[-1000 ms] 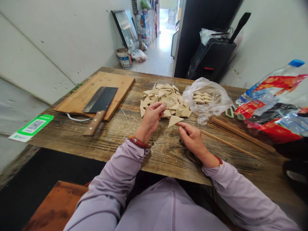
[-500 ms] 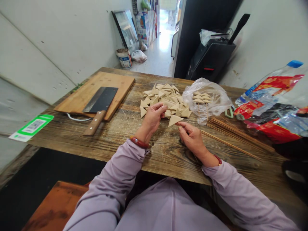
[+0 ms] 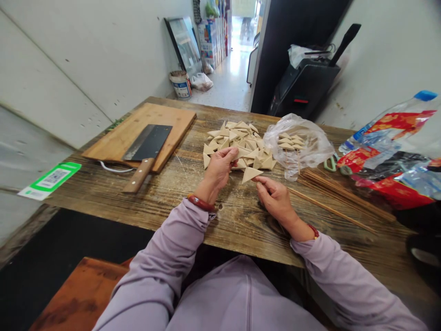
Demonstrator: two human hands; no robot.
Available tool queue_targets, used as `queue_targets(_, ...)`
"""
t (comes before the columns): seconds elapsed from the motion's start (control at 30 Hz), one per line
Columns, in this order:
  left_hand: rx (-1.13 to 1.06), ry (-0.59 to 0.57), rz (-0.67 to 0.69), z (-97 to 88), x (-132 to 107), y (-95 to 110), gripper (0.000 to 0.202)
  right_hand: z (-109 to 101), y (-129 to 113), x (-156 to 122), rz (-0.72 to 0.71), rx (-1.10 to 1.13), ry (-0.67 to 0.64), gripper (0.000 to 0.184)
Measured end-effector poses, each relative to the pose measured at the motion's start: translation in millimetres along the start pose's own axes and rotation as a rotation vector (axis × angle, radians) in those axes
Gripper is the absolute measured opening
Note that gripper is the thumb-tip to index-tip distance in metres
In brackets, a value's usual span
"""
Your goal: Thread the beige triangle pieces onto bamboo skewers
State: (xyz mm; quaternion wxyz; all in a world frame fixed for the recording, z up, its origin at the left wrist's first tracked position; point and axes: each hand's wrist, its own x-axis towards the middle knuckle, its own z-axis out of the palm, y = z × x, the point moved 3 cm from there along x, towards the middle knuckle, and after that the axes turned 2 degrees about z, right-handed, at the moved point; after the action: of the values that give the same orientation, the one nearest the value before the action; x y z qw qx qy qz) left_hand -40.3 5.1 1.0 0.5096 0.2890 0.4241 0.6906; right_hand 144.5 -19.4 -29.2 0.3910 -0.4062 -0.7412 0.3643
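My right hand (image 3: 275, 197) is closed, pinching a thin wooden skewer that its fingers mostly hide. On the skewer's far end sits a flat beige triangular piece (image 3: 251, 174), which looks like dried tofu. My left hand (image 3: 220, 168) is just left of it, thumb and forefinger pinched on another beige triangular piece, largely covered by the fingers. Behind both hands lies a loose pile of such triangles (image 3: 237, 133). To the right, a clear plastic bag (image 3: 315, 145) holds skewers with several triangles threaded on them.
A cutting board (image 3: 177, 117) with a cleaver (image 3: 148, 142) lies left, its handle overhanging the board. Bare skewers (image 3: 347, 195) lie right, near green-handled scissors (image 3: 331, 163). A plastic bottle (image 3: 396, 115) and red packaging (image 3: 401, 193) crowd the right end. A QR-code card (image 3: 51, 180) is at the left edge.
The view has shifted slightly, moving the scene a little to the right. Both hands keep nearly the same places, and the triangle on the skewer stays between them.
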Motion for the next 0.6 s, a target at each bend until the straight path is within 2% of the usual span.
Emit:
queue_targets(0.2, 0.017, -0.026, 0.044, -0.1, 0.5, -0.8, 0.020, -0.3, -1.7, 1.0, -0.012, 0.000, 0.026, 0.031)
queue_targets(0.6, -0.011, -0.012, 0.011, 4.6, -4.5, -1.0, 0.020, 2.6, 1.2, 0.8, 0.006, 0.011, -0.006, 0.032)
